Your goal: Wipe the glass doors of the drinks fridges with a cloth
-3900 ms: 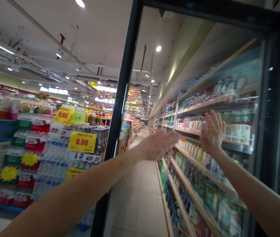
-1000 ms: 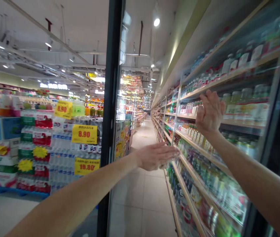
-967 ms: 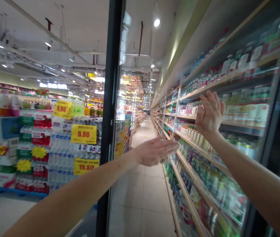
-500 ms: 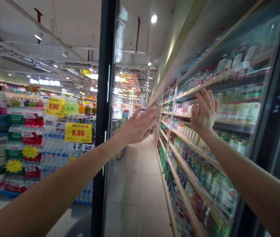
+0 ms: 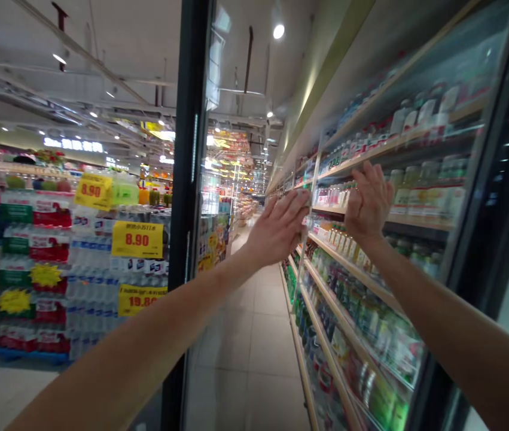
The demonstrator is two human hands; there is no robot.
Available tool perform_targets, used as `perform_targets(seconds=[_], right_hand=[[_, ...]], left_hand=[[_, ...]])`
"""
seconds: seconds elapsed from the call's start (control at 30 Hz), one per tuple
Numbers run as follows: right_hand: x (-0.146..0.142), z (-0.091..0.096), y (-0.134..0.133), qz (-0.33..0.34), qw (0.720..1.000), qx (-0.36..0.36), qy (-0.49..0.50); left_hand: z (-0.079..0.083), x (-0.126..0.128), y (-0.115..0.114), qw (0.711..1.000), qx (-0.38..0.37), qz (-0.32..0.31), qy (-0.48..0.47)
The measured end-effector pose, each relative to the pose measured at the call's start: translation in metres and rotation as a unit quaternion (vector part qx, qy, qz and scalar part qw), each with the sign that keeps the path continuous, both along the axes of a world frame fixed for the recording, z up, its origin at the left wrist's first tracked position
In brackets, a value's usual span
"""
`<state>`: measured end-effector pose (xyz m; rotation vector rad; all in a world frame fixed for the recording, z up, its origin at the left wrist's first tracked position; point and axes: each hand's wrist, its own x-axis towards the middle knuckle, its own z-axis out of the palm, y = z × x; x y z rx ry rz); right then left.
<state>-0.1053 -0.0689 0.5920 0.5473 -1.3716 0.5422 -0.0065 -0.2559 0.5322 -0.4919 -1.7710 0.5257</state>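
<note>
A glass cooler door (image 5: 254,335) with a black frame (image 5: 186,179) swings out in front of me. My right hand (image 5: 368,201) is flat against the glass, fingers spread and pointing up. My left hand (image 5: 280,227) is raised beside it, fingers stretched out, close to or on the same pane. Neither hand holds anything. Behind the glass, wooden shelves (image 5: 362,275) carry rows of bottled drinks (image 5: 420,114).
A tiled aisle (image 5: 258,311) runs ahead along the shelving. On the left stands a stack of bottled-water packs (image 5: 52,269) with yellow price signs (image 5: 137,239). A dark cooler frame (image 5: 496,197) rises at the right.
My left hand has risen from waist height, palm down, up next to my right hand on the glass. My right hand has stayed flat on the pane.
</note>
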Motion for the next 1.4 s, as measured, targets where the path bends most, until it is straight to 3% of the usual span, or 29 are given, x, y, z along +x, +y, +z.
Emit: perform_targets(seconds=[0.13,0.2,0.37,0.4,0.5,0.57,0.73,0.8,0.87,0.93,0.97,1.1,1.13,1.27,1.33,1.4], right_hand=[[-0.004,0.0,0.001,0.015,1.0,-0.01,0.02],[-0.006,0.001,0.002,0.019,0.999,-0.014,0.028],[-0.006,0.001,0.001,0.011,0.999,-0.016,0.03],[-0.006,0.001,0.001,0.009,0.999,-0.014,0.029],[-0.005,0.001,0.001,-0.002,1.0,-0.009,0.023],[-0.004,0.001,0.0,-0.015,1.0,-0.004,0.017],[-0.002,0.0,0.0,-0.047,0.999,0.022,-0.003],[-0.002,-0.001,0.001,-0.055,0.998,0.031,-0.007],[-0.002,-0.001,0.001,-0.058,0.998,0.034,-0.007],[-0.003,-0.001,0.002,-0.055,0.998,0.034,-0.004],[-0.004,-0.001,0.002,-0.054,0.998,0.034,-0.003],[-0.004,-0.001,0.003,-0.059,0.998,0.036,0.0],[-0.003,-0.002,0.003,-0.062,0.997,0.037,-0.001],[0.003,-0.006,0.0,-0.075,0.996,0.037,-0.022],[0.005,-0.008,-0.001,-0.08,0.996,0.037,-0.032],[0.006,-0.009,-0.001,-0.082,0.995,0.038,-0.038]], left_hand=[[-0.033,-0.007,0.009,0.975,-0.203,-0.036,-0.084],[-0.033,-0.009,0.006,0.968,-0.23,-0.033,-0.096],[0.008,-0.004,-0.006,1.0,-0.02,0.001,0.02],[0.008,-0.003,-0.007,1.0,-0.014,0.002,0.027],[-0.003,0.002,-0.011,0.993,-0.121,-0.014,-0.008],[-0.004,0.004,-0.016,0.989,-0.147,-0.014,-0.015],[0.02,0.007,-0.031,0.995,0.073,0.023,0.062],[0.014,0.008,-0.031,0.998,0.036,0.016,0.045],[0.003,0.008,-0.031,0.998,-0.067,0.001,0.009],[-0.001,0.009,-0.034,0.992,-0.123,-0.01,-0.006],[0.002,0.009,-0.036,0.994,-0.111,-0.009,0.002],[0.018,0.009,-0.043,0.995,0.055,0.005,0.084],[0.017,0.008,-0.042,0.995,0.052,0.003,0.086],[0.007,0.007,-0.031,0.996,-0.083,-0.008,0.026],[0.018,0.008,-0.029,0.998,-0.044,-0.001,0.043],[0.044,0.01,-0.03,0.994,0.061,0.014,0.087]])
